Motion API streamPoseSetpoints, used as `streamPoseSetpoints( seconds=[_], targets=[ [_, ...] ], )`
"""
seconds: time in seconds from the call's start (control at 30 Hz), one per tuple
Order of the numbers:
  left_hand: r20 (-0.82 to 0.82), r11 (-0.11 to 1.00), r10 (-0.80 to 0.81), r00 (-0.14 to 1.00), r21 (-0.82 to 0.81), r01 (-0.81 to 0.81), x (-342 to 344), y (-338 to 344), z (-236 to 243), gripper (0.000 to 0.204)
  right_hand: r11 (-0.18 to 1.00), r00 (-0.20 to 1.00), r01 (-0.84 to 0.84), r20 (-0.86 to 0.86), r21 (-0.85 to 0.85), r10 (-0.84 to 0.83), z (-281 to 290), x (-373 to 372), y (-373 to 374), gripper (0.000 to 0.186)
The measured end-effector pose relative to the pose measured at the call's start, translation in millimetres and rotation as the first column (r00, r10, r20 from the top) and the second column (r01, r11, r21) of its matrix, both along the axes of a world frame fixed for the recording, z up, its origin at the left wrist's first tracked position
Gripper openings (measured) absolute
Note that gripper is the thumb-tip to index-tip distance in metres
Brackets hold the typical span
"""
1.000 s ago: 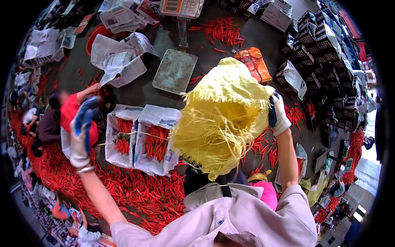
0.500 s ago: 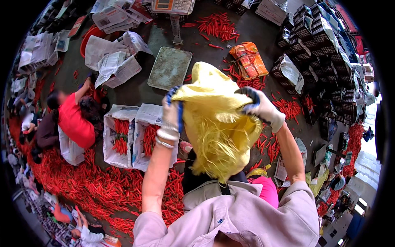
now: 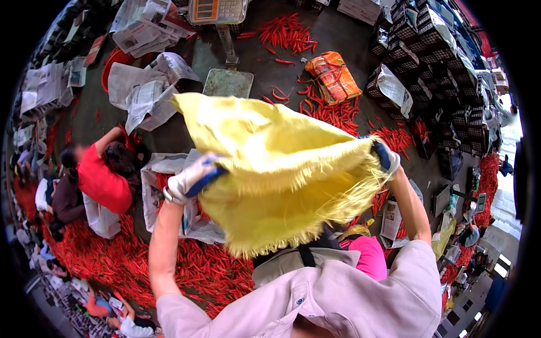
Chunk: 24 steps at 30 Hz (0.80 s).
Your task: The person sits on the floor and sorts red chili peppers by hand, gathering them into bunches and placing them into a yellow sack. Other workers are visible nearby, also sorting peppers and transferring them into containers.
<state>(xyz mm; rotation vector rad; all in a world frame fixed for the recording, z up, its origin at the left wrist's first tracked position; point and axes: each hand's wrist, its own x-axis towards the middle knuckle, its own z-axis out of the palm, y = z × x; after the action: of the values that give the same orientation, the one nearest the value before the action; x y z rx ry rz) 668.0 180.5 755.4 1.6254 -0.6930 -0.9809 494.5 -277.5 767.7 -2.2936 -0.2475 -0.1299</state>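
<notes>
A yellow woven sack [image 3: 265, 141] with a frayed, fringed mouth is stretched out between my two gloved hands. My left hand [image 3: 197, 176], in a white and blue work glove, grips the left side of the mouth. On the right side, my right hand [image 3: 387, 156] in a matching glove holds the other edge. The mouth gapes toward me, and the rest of the sack spreads away beyond it. Below and left of the sack, newspaper-lined crates [image 3: 155, 188] of red chilies are partly hidden by it.
Red chilies [image 3: 152, 265] cover the floor at left. A platform scale [image 3: 228, 83] stands ahead, near an orange package [image 3: 332, 79] on more chilies. Stacked black crates [image 3: 434, 62] rise at far right. A person in a red top [image 3: 101, 177] crouches at left.
My hands have moved apart, the left one farther left and lower. The bunched sack is now spread wide between them, its mouth pulled open. My view has shifted slightly.
</notes>
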Motion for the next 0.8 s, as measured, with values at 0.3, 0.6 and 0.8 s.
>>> streamPoseSetpoints(
  seconds=[0.3,0.6,0.8],
  targets=[
    [-0.916,0.609,0.193,0.351,-0.169,-0.775,-92.5,4.4,-47.2,0.033,0.644,0.365,0.705,-0.931,0.297,0.030,-93.2,36.6,-10.0,0.028],
    [-0.875,0.706,0.259,0.409,-0.117,-0.698,-76.9,-56.8,-13.9,0.043,0.894,0.927,0.221,-0.369,0.389,-0.069,60.0,66.6,36.1,0.059],
    [-0.612,0.889,0.088,0.786,-0.307,-0.338,-3.5,-70.5,23.8,0.044,0.957,0.627,0.159,-0.774,0.243,0.092,-19.7,69.9,94.3,0.023]
  ],
)
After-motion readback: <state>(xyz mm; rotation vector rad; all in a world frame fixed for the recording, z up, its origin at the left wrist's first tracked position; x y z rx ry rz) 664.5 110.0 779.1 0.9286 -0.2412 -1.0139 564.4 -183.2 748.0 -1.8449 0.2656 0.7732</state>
